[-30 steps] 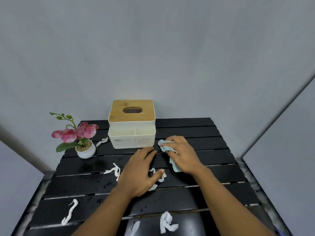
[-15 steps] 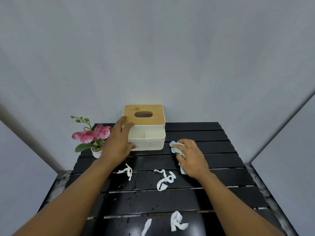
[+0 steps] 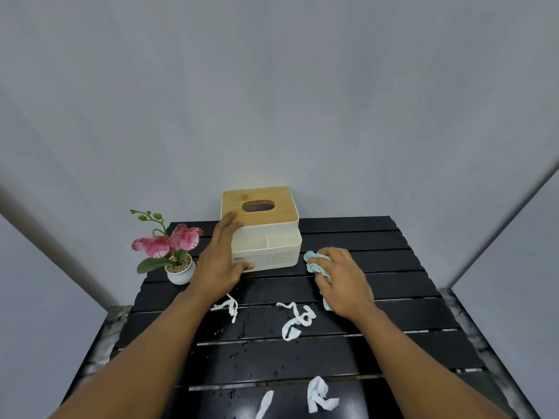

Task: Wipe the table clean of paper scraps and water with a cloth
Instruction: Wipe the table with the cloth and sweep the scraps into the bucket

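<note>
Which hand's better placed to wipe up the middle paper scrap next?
Right. The right hand holds the cloth just beside that scrap; the left hand is busy on the tissue box.

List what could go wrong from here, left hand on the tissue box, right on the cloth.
1. The left hand rests on the tissue box close beside the flower pot; shifting the box leftward could tip the pot.
2. Water droplets lie among the paper scraps; the cloth under the right hand may smear wet paper into the slat gaps of the table.
3. The near-edge scraps could be swept off the table.
</note>
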